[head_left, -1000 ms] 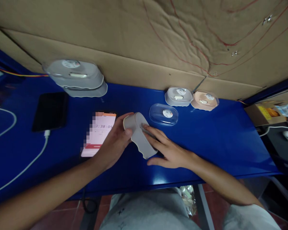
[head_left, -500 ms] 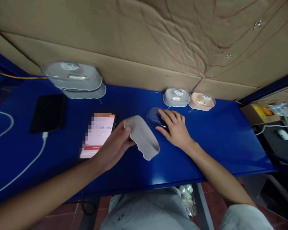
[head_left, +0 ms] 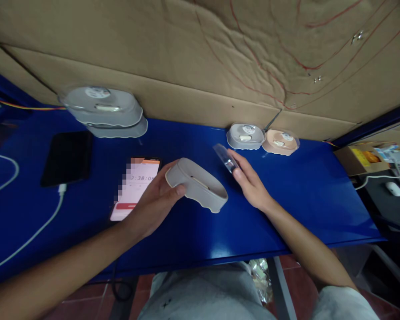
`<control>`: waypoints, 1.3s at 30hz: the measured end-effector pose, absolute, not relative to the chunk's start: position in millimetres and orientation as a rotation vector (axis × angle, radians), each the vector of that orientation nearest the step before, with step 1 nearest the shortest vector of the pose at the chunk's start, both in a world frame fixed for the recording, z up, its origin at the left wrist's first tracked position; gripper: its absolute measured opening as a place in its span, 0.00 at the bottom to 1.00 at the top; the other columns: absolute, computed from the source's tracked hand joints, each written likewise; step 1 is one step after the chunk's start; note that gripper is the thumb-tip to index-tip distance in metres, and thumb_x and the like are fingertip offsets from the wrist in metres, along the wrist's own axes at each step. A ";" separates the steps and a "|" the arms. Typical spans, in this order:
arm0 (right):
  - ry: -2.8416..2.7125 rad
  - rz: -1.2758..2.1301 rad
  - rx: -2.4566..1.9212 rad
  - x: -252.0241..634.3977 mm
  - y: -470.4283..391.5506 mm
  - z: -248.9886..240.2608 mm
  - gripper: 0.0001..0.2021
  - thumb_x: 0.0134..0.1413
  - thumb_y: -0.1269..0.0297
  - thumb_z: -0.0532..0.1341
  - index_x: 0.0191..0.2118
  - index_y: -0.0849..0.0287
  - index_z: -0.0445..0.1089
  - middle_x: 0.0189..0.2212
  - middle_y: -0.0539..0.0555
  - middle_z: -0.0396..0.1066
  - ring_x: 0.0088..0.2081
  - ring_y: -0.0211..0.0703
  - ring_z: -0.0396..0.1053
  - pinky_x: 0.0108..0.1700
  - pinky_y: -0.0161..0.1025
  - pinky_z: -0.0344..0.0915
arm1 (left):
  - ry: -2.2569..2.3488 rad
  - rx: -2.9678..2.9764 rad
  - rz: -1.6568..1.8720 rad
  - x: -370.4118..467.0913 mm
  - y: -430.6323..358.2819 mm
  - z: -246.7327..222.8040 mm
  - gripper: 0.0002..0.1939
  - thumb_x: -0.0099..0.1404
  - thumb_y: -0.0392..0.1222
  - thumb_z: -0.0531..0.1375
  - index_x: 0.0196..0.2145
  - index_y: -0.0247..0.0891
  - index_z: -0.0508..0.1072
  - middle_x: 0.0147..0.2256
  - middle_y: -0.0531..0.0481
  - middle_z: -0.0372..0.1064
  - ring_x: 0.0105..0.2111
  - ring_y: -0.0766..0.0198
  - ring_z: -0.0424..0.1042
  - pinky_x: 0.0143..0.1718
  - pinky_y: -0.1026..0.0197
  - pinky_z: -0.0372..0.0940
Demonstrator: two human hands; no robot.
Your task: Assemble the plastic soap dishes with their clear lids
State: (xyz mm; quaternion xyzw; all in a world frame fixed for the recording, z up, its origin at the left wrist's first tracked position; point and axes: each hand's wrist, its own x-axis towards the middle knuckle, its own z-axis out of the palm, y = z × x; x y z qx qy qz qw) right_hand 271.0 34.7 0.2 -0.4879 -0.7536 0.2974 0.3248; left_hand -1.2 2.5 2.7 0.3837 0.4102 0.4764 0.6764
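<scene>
A grey oval container (head_left: 200, 186) with a wavy lower edge is held tilted above the table by my left hand (head_left: 162, 198), its thumb pressed on the near side. A slot shows inside the recessed top. Over to the right, my right hand (head_left: 250, 180) grips a clear plastic lid (head_left: 225, 158) by its edge, tipped up off the table. Thumb and fingers close on the lid's right end. Between the container and the lid there is a gap; they do not touch.
Behind stand a grey lidded container (head_left: 245, 137) and a peach one (head_left: 280, 142). Two larger grey containers (head_left: 106, 109) are stacked at the back left. A lit phone (head_left: 136, 178) and a dark phone (head_left: 67, 158) on a white cable (head_left: 50, 224) lie left on the blue table (head_left: 193, 240).
My right hand has lifted the clear lid off the table and tilted it up. My left hand has turned the grey container so that its slotted top shows.
</scene>
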 end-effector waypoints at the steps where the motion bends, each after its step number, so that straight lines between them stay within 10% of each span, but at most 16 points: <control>1: -1.953 0.880 -1.204 267.7 29.8 2.3 0.34 0.75 0.36 0.45 0.76 0.47 0.53 0.73 0.60 0.61 0.72 0.56 0.62 0.71 0.61 0.61 | 0.917 0.868 1.077 -1.0 2.2 1.9 0.34 0.60 0.58 0.76 0.60 0.50 0.74 0.58 0.45 0.77 0.64 0.40 0.71 0.64 0.41 0.70; 22: -2.258 0.676 -0.960 248.0 -5.4 1.6 0.45 0.70 0.32 0.51 0.80 0.48 0.35 0.75 0.65 0.49 0.75 0.66 0.51 0.73 0.67 0.56 | 0.821 1.294 1.047 -2.7 -8.2 -8.5 0.50 0.53 0.45 0.81 0.69 0.59 0.66 0.68 0.45 0.68 0.66 0.40 0.70 0.65 0.42 0.69; 39: -2.512 0.618 -1.042 292.3 12.6 26.4 0.50 0.56 0.44 0.74 0.76 0.56 0.50 0.72 0.70 0.58 0.73 0.64 0.59 0.70 0.64 0.63 | 0.963 1.564 0.847 3.8 -13.2 -16.8 0.47 0.66 0.47 0.73 0.74 0.65 0.54 0.76 0.48 0.51 0.72 0.41 0.60 0.69 0.38 0.65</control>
